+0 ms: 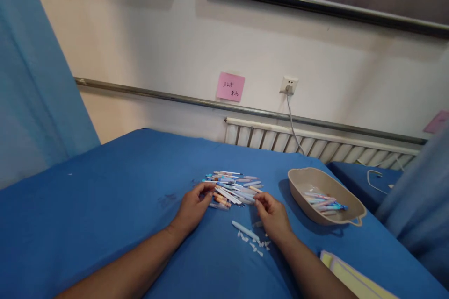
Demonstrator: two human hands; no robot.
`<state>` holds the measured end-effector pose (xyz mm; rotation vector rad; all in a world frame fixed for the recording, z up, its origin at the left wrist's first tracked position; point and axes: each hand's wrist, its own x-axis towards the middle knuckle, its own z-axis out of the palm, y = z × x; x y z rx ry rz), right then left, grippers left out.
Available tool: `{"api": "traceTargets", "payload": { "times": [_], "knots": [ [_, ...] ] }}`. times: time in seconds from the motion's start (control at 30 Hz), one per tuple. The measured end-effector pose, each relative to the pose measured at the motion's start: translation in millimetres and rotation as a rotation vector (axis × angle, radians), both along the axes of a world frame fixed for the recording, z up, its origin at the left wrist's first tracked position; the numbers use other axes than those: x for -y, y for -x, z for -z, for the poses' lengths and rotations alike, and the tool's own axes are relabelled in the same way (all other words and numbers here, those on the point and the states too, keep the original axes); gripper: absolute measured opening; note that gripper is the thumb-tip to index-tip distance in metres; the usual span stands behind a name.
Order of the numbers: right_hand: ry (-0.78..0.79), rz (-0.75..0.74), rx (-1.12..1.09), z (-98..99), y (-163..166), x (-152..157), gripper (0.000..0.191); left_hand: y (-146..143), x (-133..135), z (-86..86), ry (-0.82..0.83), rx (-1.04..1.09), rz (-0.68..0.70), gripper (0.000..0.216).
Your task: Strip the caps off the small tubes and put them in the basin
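Note:
A loose pile of pen parts and pens lies on the blue-covered table, with white, clear, pale blue and orange-brown pieces. My left hand rests at the pile's left edge, thumb and forefinger slightly apart beside the ends of white sticks. At the right edge, my right hand has its fingers curled in a pinch at the end of a pale pen barrel. Nearer to me lies a thick light-blue pen barrel, with several small white pieces scattered beside it.
On the right stands a beige basin holding several assembled pens. A yellow folded item with a lilac edge lies at front right. Behind the blue table are a radiator, a metal rail and a plugged-in cord. Blue curtains hang at both sides.

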<state>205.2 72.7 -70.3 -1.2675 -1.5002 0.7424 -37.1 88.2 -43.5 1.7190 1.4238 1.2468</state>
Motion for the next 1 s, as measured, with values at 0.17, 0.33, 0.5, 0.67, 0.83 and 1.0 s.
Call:
{"api": "traceTargets", "payload": {
  "times": [0.17, 0.33, 0.5, 0.67, 0.83, 1.0],
  "knots": [
    [0.016, -0.103, 0.027, -1.6, 11, 8, 0.016, -3, 7, 2.9, -0.181, -0.429, 0.222, 0.039],
    [0.016, -0.133, 0.051, 0.9, 13, 9, 0.014, -6, 10, 0.3, -0.183, -0.558, 0.287, 0.027],
    [0.045, -0.150, 0.039, 7.2, 11, 6, 0.015, -8, 14, -5.6, -0.162, -0.567, 0.267, 0.022],
    [0.050, -0.154, 0.021, 9.2, 11, 4, 0.015, -8, 18, -6.7, -0.134, -0.525, 0.318, 0.017],
    [0.031, -0.153, 0.060, 7.6, 11, 4, 0.014, -10, 20, -7.2, -0.112, -0.500, 0.307, 0.019],
    [-0.096, -0.160, 0.248, -8.8, 10, 13, 0.015, -12, 26, -14.2, -0.145, -0.452, 0.304, 0.021]
  ]
}}
